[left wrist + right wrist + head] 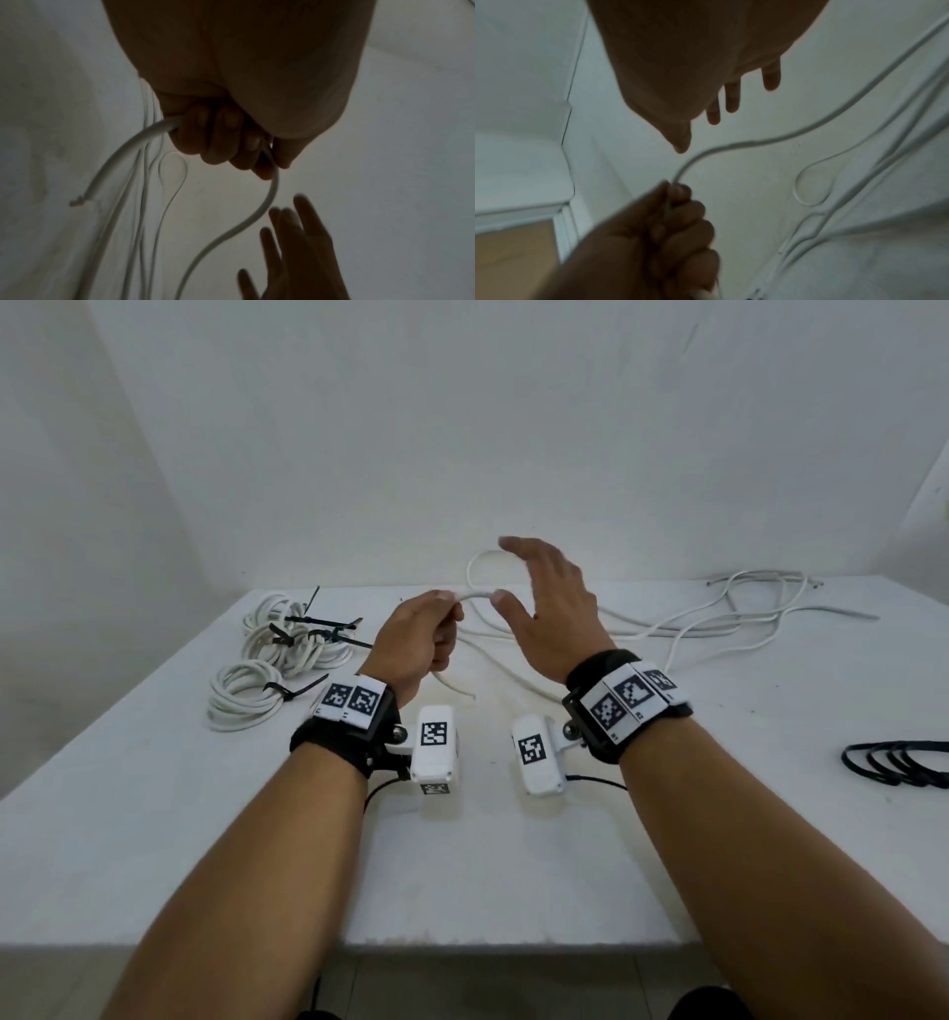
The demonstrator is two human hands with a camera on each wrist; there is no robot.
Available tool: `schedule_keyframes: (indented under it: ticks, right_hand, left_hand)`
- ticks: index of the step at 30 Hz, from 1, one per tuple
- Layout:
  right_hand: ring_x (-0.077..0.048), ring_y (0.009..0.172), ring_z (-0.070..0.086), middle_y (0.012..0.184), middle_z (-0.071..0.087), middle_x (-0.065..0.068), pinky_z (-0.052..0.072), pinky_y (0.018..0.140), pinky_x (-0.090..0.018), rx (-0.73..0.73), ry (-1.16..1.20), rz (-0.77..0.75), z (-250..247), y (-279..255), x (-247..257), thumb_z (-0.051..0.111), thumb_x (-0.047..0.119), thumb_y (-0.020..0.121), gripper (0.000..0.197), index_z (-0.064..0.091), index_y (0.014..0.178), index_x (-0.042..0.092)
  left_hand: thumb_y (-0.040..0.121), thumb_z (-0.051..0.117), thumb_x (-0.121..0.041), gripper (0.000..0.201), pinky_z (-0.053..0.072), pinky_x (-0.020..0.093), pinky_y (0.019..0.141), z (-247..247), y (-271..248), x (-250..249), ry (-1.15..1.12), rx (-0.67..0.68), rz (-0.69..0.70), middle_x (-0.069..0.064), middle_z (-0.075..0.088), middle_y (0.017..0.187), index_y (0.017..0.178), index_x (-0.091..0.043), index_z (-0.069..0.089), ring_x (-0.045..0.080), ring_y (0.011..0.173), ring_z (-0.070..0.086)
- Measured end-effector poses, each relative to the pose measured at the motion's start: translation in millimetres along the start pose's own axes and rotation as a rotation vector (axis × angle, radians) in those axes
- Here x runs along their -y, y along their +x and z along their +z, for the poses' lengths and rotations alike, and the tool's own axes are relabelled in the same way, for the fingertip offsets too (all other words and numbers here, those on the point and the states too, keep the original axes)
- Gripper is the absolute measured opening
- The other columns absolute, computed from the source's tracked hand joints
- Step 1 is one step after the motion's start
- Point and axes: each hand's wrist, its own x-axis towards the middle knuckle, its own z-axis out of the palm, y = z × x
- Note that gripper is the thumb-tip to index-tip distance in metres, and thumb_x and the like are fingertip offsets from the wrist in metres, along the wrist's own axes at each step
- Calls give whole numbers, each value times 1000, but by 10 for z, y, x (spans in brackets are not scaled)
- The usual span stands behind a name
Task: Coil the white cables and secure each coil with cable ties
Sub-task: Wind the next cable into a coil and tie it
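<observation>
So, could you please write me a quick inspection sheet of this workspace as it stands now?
Surface: white table, bare near the front edge.
Job's things: three tied coils at left; spare black cable ties at right.
Clutter: nothing seen.
Grip: left hand curled round the loose white cable; right hand open beside it, fingers spread.
Cables: uncoiled white cables sprawl at the far right.
Surroundings: plain white walls.

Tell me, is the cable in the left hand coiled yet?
Not coiled: the white cable runs loose from the left hand across the table.
</observation>
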Motion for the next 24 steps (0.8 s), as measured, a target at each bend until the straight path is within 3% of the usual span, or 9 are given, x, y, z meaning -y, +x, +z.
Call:
schedule_keyframes:
  ticks: [2, 3, 5, 7, 14, 16, 19, 22, 24]
  right_hand:
    - [-12, 133, 40, 136, 52, 13, 17, 114, -52, 80, -110, -50, 78, 7, -43, 45, 38, 100, 36, 48, 135, 37]
    - [-10, 120, 50, 120, 61, 12, 24, 114, -51, 78, -88, -70, 102, -1, -75, 44, 37, 100, 29, 57, 126, 33]
    - [-3, 80, 56, 84, 63, 11, 44, 87, -32, 3, 74, -81, 123, -10, -154, 52, 31, 99, 22, 69, 107, 19]
    - [-1, 60, 50, 64, 54, 13, 38, 62, -14, -88, 181, -38, 98, 5, -209, 59, 25, 97, 17, 71, 96, 13]
    - [-7, 56, 44, 62, 52, 3, 38, 58, -15, -272, 312, 199, -111, 90, -429, 62, 29, 94, 9, 67, 98, 23]
    - [-7, 55, 44, 62, 51, 6, 37, 56, -17, -161, 265, 231, -90, 44, -406, 62, 30, 94, 7, 63, 92, 23]
    - [-6, 52, 48, 63, 58, 6, 37, 58, -24, 227, 149, 180, -13, -57, -268, 61, 28, 94, 17, 63, 78, 23]
    - [0, 47, 46, 64, 61, 7, 37, 55, -21, 489, 111, 143, 30, -110, -99, 59, 33, 96, 19, 67, 79, 28]
    - [-4, 60, 53, 74, 63, 5, 42, 61, -23, 554, 48, 111, 41, -121, -44, 59, 38, 96, 17, 69, 90, 26]
  left_hand:
    - [104, 36, -18, 36, 19, 19, 41, 50, -18, 17, 37, 61, 23, -8, 26, 51, 70, -12, 47, 10, 45, 20]
    - [104, 36, -18, 36, 19, 19, 42, 61, -20, 26, 46, 85, 34, -8, 26, 51, 70, -11, 46, 9, 46, 20]
    - [104, 35, -18, 38, 18, 19, 43, 71, -24, 40, 15, 112, 20, -9, 25, 50, 69, -11, 46, 9, 45, 19]
    - [105, 33, -20, 40, 17, 20, 45, 86, -47, 39, -57, 137, -48, -7, 24, 51, 68, -11, 44, 9, 45, 20]
    - [100, 34, -25, 40, 26, 26, 52, 116, -181, 51, -178, 391, -174, -2, 29, 52, 67, -13, 54, 13, 46, 25]
    - [98, 35, -23, 38, 24, 26, 51, 171, -225, 9, -239, 456, -114, -3, 31, 51, 72, -12, 60, 12, 46, 26]
    - [99, 36, -20, 37, 23, 23, 49, 224, -223, -46, -405, 444, 17, -4, 41, 52, 87, -8, 68, 9, 45, 29]
    - [103, 37, -15, 29, 36, 21, 48, 173, -157, -35, -399, 224, 101, 1, 64, 66, 106, -1, 62, 8, 47, 44]
    - [103, 39, -10, 24, 50, 22, 59, 123, -114, 2, -380, 84, 137, 7, 73, 83, 108, 0, 61, 11, 58, 58]
